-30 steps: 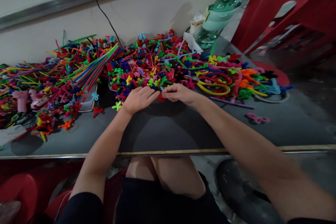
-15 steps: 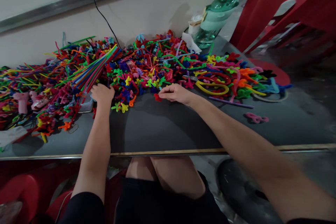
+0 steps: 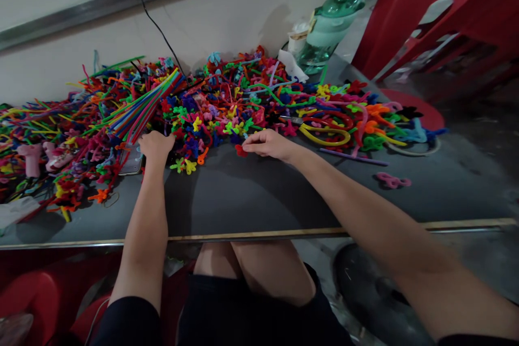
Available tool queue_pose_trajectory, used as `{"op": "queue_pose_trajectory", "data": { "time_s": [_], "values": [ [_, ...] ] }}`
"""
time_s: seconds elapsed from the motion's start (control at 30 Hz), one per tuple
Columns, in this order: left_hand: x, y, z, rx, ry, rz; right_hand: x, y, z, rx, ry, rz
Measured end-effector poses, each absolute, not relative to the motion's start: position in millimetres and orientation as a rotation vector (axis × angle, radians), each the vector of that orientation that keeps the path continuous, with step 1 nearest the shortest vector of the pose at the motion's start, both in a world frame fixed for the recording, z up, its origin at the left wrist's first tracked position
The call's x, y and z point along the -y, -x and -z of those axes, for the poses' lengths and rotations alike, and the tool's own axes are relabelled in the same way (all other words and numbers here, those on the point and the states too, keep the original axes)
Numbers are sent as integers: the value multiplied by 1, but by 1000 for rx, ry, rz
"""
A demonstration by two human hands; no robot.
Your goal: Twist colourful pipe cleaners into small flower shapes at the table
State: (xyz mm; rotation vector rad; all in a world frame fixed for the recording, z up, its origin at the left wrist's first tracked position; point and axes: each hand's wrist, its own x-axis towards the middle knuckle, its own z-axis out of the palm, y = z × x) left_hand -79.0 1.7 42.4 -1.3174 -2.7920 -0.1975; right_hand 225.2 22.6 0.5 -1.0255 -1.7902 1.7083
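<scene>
Between the thumb and fingers of my right hand (image 3: pixel 270 145) is a small red pipe-cleaner flower (image 3: pixel 241 151), pinched just above the grey table (image 3: pixel 259 194). My left hand (image 3: pixel 155 146) reaches into the near edge of the heap of coloured pipe-cleaner shapes (image 3: pixel 219 102), back of the hand toward me. Its fingertips are hidden, so its grip is unclear. Just beyond it lies a bundle of straight pipe cleaners (image 3: pixel 148 105). A phone (image 3: pixel 132 161) lies beside the left wrist. Green and yellow pipe-cleaner flowers (image 3: pixel 184 166) sit right of that wrist.
Yellow-and-red-handled scissors (image 3: pixel 326 134) rest at the heap's right. A pink twisted pipe cleaner (image 3: pixel 392 180) lies near the table's right part. A green figure-shaped bottle (image 3: pixel 330 30) stands at the back, near red chairs (image 3: pixel 399 16). A black cable (image 3: pixel 152 19) hangs at the wall.
The whole view has shifted slightly. My right hand keeps its pinch on the red flower, and my left hand stays at the heap with its thumb a little more spread.
</scene>
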Motion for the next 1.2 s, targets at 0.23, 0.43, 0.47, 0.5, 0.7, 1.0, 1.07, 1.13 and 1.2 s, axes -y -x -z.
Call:
{"op": "queue_pose_trajectory", "data": {
  "time_s": [0.23, 0.43, 0.47, 0.5, 0.7, 1.0, 1.07, 1.13, 1.2],
  "values": [
    [4, 69, -47, 2871, 1248, 265, -23, -225, 1, 1818, 1040, -1682],
    [12, 104, -68, 2483, 1413, 597, -24, -227, 1, 1893, 1033, -1587],
    [14, 116, -69, 2410, 1495, 614, -24, -227, 1, 1912, 1019, -1570],
    [15, 127, -69, 2372, 1556, 608, -24, -226, 0, 1926, 1010, -1560],
    [19, 160, -49, 2214, 1844, 421, -25, -226, 1, 1927, 1042, -1568],
    [19, 132, -56, 2206, 1330, 696, -24, -225, 0, 1918, 1083, -1574],
    [17, 115, -60, 2144, 1325, 814, -24, -225, 1, 1916, 1083, -1571],
    [17, 86, -61, 2039, 1300, 938, -24, -224, 2, 1908, 1084, -1565],
    [19, 46, -58, 1979, 1259, 1079, -24, -224, 3, 1886, 1096, -1555]
  ]
}}
